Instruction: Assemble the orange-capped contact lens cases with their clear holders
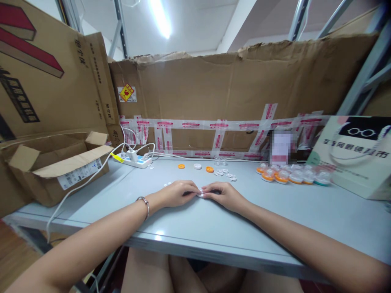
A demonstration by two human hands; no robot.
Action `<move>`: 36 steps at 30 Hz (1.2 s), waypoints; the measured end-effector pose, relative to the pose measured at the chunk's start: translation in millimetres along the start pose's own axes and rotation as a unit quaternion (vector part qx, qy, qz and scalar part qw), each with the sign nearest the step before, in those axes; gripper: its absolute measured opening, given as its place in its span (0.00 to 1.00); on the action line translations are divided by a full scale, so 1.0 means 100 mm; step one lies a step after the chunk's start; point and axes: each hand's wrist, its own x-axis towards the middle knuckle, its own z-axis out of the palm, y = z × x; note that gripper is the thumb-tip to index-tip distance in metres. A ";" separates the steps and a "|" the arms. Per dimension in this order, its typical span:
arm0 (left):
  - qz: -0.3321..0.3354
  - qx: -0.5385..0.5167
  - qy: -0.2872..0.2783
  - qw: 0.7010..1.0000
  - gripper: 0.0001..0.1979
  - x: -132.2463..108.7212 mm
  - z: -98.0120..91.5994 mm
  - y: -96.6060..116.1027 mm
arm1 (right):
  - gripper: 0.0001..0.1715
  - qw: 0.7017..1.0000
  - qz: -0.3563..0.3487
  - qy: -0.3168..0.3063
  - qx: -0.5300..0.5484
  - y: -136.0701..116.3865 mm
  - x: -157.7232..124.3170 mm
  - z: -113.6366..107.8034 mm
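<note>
Pinching a small white plastic piece (200, 193) midway between left hand (182, 193) and right hand (224, 195), with fingertips of both closed on it; apparently working it two-handed, next probably calling for steady fingertip control.

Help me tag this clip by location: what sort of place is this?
Probably a small workshop or storeroom: a worktable holding small orange and white parts, a taped cardboard panel behind them, and metal posts.

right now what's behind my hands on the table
Beyond your left hand and right hand are two round orange pieces, a round white one, small white parts and clear pieces. Whatever the hands themselves cover can't be seen.
</note>
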 end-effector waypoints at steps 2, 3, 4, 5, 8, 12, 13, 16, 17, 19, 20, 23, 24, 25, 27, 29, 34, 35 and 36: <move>0.002 0.007 -0.004 1.000 0.13 -0.01 0.00 0.01 | 0.13 1.000 -0.009 -0.004 -0.010 0.01 0.00 0.00; 0.002 0.011 -0.007 1.000 0.13 -0.01 0.00 0.01 | 0.13 1.000 -0.017 -0.006 -0.015 0.02 0.00 0.00; 0.002 0.016 -0.010 1.000 0.13 -0.01 0.00 0.01 | 0.12 0.999 -0.026 -0.007 -0.023 0.03 0.00 0.00; 0.002 0.022 -0.013 1.000 0.13 -0.02 0.00 0.02 | 0.12 0.999 -0.038 -0.008 -0.033 0.03 0.00 0.00; 0.006 0.041 -0.020 0.999 0.14 -0.02 0.00 0.03 | 0.11 0.995 -0.076 -0.013 -0.069 0.03 0.00 0.00; 0.017 0.068 -0.027 0.997 0.15 -0.02 0.01 0.04 | 0.12 0.987 -0.113 -0.025 -0.111 0.00 0.00 0.00; 0.021 0.073 -0.029 0.997 0.15 -0.03 0.00 0.04 | 0.12 0.986 -0.118 -0.027 -0.118 0.00 0.00 -0.01; 0.031 0.088 -0.034 0.995 0.15 -0.03 0.00 0.05 | 0.13 0.983 -0.123 -0.031 -0.132 -0.01 0.00 -0.01; 0.031 0.091 -0.037 0.995 0.16 -0.03 0.00 0.05 | 0.13 0.982 -0.123 -0.033 -0.136 -0.01 0.00 -0.01; 0.030 0.097 -0.046 0.994 0.16 -0.04 0.01 0.05 | 0.12 0.981 -0.123 -0.035 -0.142 -0.01 0.00 -0.01; 0.028 0.098 -0.049 0.994 0.16 -0.04 0.01 0.05 | 0.12 0.982 -0.122 -0.036 -0.142 -0.02 0.00 -0.01; 0.019 0.084 -0.048 0.995 0.16 -0.03 0.03 0.05 | 0.11 0.986 -0.107 -0.036 -0.122 -0.03 -0.01 -0.01; 0.018 0.071 -0.045 0.996 0.16 -0.02 0.02 0.05 | 0.11 0.989 -0.096 -0.035 -0.111 -0.04 0.00 -0.01; 0.016 0.055 -0.037 0.998 0.15 -0.01 0.00 0.04 | 0.11 0.991 -0.082 -0.032 -0.097 -0.04 0.00 -0.01; 0.013 0.026 0.003 1.000 0.13 0.00 -0.09 0.01 | 0.10 0.996 -0.055 -0.023 -0.069 -0.04 0.00 -0.01; -0.007 0.010 0.081 0.997 0.12 -0.01 -0.22 -0.07 | 0.09 0.998 -0.030 -0.014 -0.048 -0.04 0.00 -0.02; -0.174 0.067 0.077 0.979 0.10 -0.13 -0.55 -0.35 | 0.11 0.998 0.017 -0.007 -0.056 -0.05 -0.01 -0.03; -0.201 0.082 0.028 0.976 0.09 -0.16 -0.59 -0.40 | 0.11 0.998 0.019 -0.008 -0.057 -0.06 -0.02 -0.03; -0.223 0.090 -0.017 0.971 0.08 -0.20 -0.62 -0.43 | 0.11 0.998 0.019 -0.009 -0.056 -0.07 -0.02 -0.03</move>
